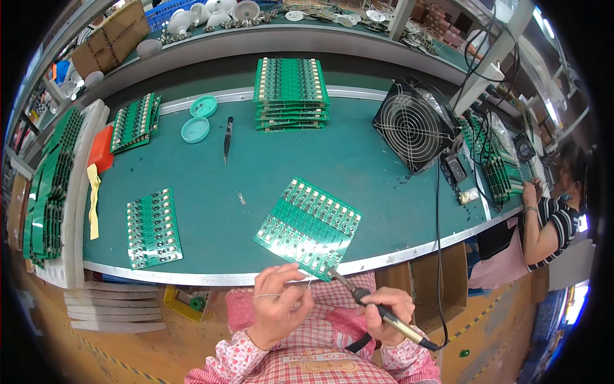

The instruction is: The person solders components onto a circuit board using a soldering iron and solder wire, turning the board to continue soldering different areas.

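Note:
A green circuit board panel (pixel 311 225) with rows of small components lies tilted at the table's front edge, its near corner toward me. My right hand (pixel 388 312) grips a soldering iron (pixel 398 325), whose metal tip meets or nearly meets that near corner. Thin solder wire (pixel 267 295) runs through the fingers of my left hand (pixel 281 302), which is closed in a pinch just left of the iron's tip. The wire's end rises toward the same corner of the board. Whether the tip touches the solder, I cannot tell.
A smaller board panel (pixel 154 228) lies to the left. Behind are a board stack (pixel 291 96), two turquoise round dishes (pixel 195 130) and a pen-like tool (pixel 228 141). A fan (pixel 416 125) stands at right; the iron's black cable (pixel 439 256) hangs over the edge. A co-worker (pixel 550 217) sits far right.

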Demonstrator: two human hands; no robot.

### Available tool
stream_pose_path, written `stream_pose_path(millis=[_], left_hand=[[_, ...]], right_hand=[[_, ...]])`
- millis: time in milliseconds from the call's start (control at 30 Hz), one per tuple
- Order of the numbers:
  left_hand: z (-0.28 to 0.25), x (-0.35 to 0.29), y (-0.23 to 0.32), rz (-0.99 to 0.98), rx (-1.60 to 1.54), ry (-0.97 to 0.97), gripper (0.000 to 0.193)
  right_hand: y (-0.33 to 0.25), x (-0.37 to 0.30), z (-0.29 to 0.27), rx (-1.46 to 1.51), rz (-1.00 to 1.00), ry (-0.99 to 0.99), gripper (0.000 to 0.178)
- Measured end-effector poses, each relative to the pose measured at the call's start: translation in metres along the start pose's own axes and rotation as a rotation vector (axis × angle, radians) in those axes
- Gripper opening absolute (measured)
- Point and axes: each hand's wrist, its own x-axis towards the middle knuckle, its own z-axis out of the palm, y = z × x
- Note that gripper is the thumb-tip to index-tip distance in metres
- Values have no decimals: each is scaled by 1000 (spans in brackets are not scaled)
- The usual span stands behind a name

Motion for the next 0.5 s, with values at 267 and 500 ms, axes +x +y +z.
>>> stream_pose_path(millis=[267,500], left_hand=[[2,0,-4,8,12,6,16],[4,1,-5,10,30,6,18]], right_hand=[[-5,12,4,-68,-156,-124,15],[-3,13,8,-65,-150,-157,15]])
